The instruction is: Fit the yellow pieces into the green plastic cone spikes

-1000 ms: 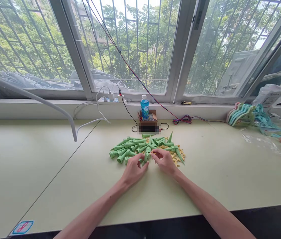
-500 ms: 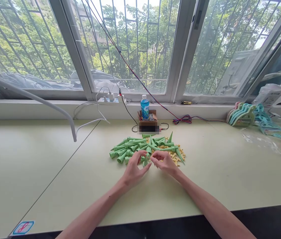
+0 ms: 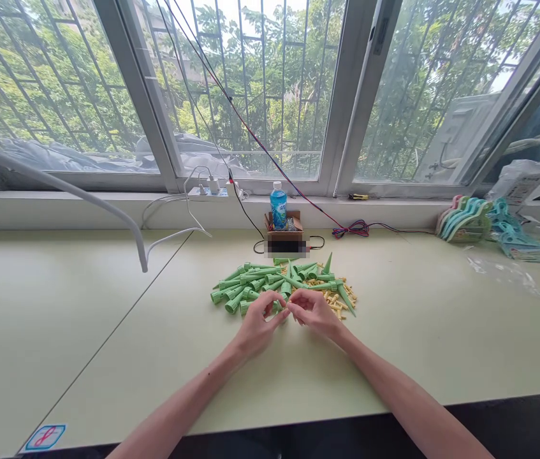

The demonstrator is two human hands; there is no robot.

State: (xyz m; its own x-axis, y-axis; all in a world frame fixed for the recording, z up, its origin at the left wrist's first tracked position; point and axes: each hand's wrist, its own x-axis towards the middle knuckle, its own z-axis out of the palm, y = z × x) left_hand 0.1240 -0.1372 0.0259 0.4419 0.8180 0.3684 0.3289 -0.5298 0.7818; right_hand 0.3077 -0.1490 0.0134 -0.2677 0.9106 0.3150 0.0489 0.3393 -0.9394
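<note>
My left hand (image 3: 259, 324) and my right hand (image 3: 316, 312) meet at the near edge of a heap of green plastic spikes (image 3: 260, 278). Each spike is hollow and tapers from a ribbed, wider cap end. Thumb and fingertips of the left hand close in a pinch beside the right fingertips; what they hold is hidden. Between the right thumb and forefinger there seems to be a small yellow peg, mostly covered by the fingers. Loose yellow pegs (image 3: 334, 299) lie just beyond the right hand, partly under the spikes.
Behind the heap, a blue bottle (image 3: 278, 207) stands in a small cardboard box (image 3: 293, 223). Coiled cable (image 3: 353, 228) lies further right. Clothes hangers (image 3: 465, 220) and clear plastic film (image 3: 509, 277) are at the right. A white bent tube (image 3: 121, 220) reaches over the table's left side.
My left thumb and fingers spread apart, then came together again at the right fingertips. The right hand stayed nearly in place. Another person's hand at the far right has left the view.
</note>
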